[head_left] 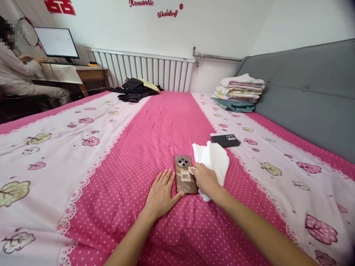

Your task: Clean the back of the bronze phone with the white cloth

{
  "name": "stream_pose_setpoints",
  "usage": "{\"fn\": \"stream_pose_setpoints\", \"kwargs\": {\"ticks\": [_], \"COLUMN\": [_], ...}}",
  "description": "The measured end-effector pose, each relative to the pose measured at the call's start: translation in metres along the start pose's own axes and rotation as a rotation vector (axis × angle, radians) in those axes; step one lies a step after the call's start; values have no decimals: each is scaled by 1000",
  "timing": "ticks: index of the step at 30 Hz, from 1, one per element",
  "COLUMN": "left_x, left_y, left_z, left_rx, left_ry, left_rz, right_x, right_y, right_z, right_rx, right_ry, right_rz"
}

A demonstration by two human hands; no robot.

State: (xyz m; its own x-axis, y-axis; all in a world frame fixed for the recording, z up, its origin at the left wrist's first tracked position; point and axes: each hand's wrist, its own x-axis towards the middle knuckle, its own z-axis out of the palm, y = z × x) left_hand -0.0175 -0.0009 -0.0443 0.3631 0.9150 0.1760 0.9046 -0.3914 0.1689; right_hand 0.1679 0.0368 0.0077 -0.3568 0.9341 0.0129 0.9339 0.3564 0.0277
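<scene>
A brown phone [181,186] with a round camera module lies back up on the pink dotted bedsheet [166,122]. Flat on the sheet along its left side rests my left hand [162,194], fingers stretched out, the thumb at the phone's lower edge. My right hand [206,179] is closed on a white cloth [215,159], and a bunched bit of it pokes out by the fingertips at the phone's right edge. Most of the cloth spreads beyond and under that hand. Just past the cloth lies a black phone [224,140], partly on something pale.
Folded fabrics [240,92] are stacked by the grey headboard [302,85]. Dark clothes [135,88] lie at the bed's far edge, near a white radiator [144,68]. At left, a person [16,74] sits at a desk with a monitor [57,42].
</scene>
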Motion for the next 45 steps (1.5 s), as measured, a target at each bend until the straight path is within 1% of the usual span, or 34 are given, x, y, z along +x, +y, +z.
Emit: {"fn": "stream_pose_setpoints", "kwargs": {"ticks": [8,11,17,23,28,31,34,40,45], "left_x": [-1,-1,0,-1,-1,-1,-1,-1,0], "left_y": [0,1,2,0,1,2,3,2,3], "left_z": [1,-1,-3,1,-1,-3,-4,0,-2], "left_rx": [6,-1,-23,-20,-22,-28,-31,-22,-19], "left_ry": [23,16,-8,9,3,1,-1,15,4], "left_rz": [5,-1,-17,-7,-1,1,-1,2,-3], "right_x": [44,60,80,86,78,64,45,10,-2], "right_y": [10,13,5,-9,-21,-25,-27,-22,-8], "right_z": [10,12,9,5,3,1,-1,-1,1], "right_rx": [8,15,47,36,22,15,12,24,5], "right_ry": [-11,-16,-17,-5,-2,-2,1,6,-4], "right_rz": [113,121,36,-100,-209,-253,-279,-279,-181]}}
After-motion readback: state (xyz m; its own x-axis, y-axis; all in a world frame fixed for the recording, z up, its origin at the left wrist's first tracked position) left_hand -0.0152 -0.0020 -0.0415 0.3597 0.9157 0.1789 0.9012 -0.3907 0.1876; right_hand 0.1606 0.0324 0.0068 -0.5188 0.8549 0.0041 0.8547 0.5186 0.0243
